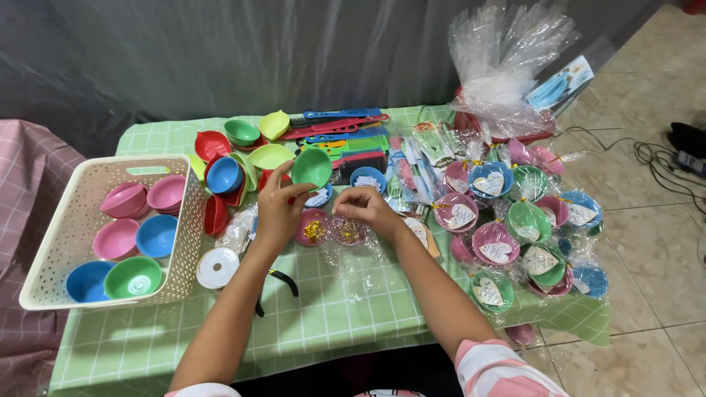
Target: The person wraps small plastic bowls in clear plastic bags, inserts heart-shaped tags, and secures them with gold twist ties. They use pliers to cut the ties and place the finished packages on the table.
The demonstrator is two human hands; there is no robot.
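My left hand (276, 209) holds a small green plastic bowl (312, 167) up above the table, fingers on its rim. My right hand (365, 207) is pinched together over a crinkled sheet of clear cellophane (353, 250), fingertips close to the green bowl. Under the hands lie a pink bowl with gold bits (313, 229) and a similar gold cluster on the cellophane (348, 233). Both forearms reach in from the bottom edge.
A white perforated basket (59, 242) at the left holds pink, blue and green bowls. Loose bowls (224, 175) and combs (338, 131) lie behind. Wrapped bowls with heart tags (515, 235) fill the right. A white ribbon spool (218, 267) and black pliers (283, 283) sit near my left arm.
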